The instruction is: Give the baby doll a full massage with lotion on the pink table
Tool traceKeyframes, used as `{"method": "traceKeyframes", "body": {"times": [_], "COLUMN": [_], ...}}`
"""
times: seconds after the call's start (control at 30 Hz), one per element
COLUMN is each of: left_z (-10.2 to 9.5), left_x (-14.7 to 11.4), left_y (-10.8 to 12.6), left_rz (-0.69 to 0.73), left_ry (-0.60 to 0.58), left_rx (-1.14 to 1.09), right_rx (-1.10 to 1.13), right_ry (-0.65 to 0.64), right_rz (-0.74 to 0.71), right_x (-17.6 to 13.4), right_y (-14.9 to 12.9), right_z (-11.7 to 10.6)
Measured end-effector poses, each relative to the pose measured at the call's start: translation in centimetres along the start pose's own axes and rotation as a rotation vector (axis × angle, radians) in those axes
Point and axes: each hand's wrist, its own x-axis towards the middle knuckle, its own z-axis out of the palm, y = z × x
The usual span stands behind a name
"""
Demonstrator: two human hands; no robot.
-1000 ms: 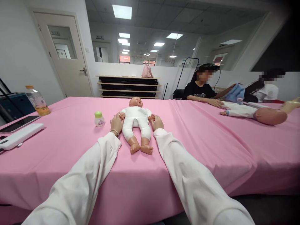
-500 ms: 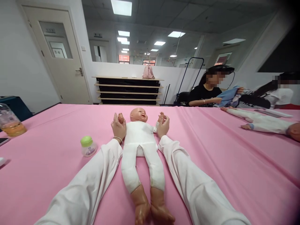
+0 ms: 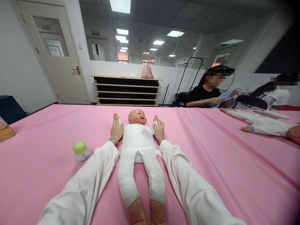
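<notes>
- A person in long white sleeves leans over a table draped in a pink cloth [image 3: 47,131], where a white-bodied baby doll with a bare plastic head and tan plastic feet [image 3: 138,140] lies face up, head away from the camera and legs running toward the near edge.
- The left hand [image 3: 117,128] is wrapped around the doll's raised arm on its side, fingers closed about it near the shoulder; a bead bracelet sits at that wrist.
- The right hand [image 3: 159,129] clasps the doll's other arm the same way, fingers curled over the white cloth of the sleeve.
- Risk: the doll's feet lie at the very front of the table (the bottom of the view cuts them off), so a tug toward the body could slide the doll off the cloth.
- Risk: a small clear bottle with a lime-green cap [image 3: 81,152] stands just beside the left sleeve; a sweep of that forearm could tip it over.
- Risk: pulling unevenly on the two arms could twist the soft body or ruck the cloth beneath it.
- Count: two dolls in all, the second doll in white [image 3: 262,125] lying on the far right of the table; one green-capped bottle; one pink cloth; two seated people [image 3: 206,93] behind the table, handling a blue cloth.
</notes>
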Motion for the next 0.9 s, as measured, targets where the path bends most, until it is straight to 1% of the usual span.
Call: {"method": "traceKeyframes", "body": {"times": [0.13,0.2,0.43,0.63,0.9], "left_z": [-0.25,-0.38,-0.43,-0.46,-0.59], "left_x": [0.33,0.32,0.01,-0.08,-0.23], "left_y": [-0.49,-0.62,-0.73,-0.8,-0.84], "left_rz": [0.017,0.025,0.107,0.105,0.125], "left_ry": [-0.227,-0.28,-0.195,-0.173,-0.176], "left_rx": [-0.039,-0.028,-0.095,-0.118,-0.144], "right_rx": [-0.001,0.005,0.018,0.034,0.103], "right_ry": [-0.049,-0.074,-0.107,-0.091,-0.045], "right_rz": [0.093,0.112,0.122,0.133,0.127], "right_x": [0.03,0.04,0.02,-0.05,-0.22], "right_y": [0.19,0.1,-0.49,-0.46,-0.2], "right_z": [0.12,0.1,-0.14,-0.16,-0.03]}}
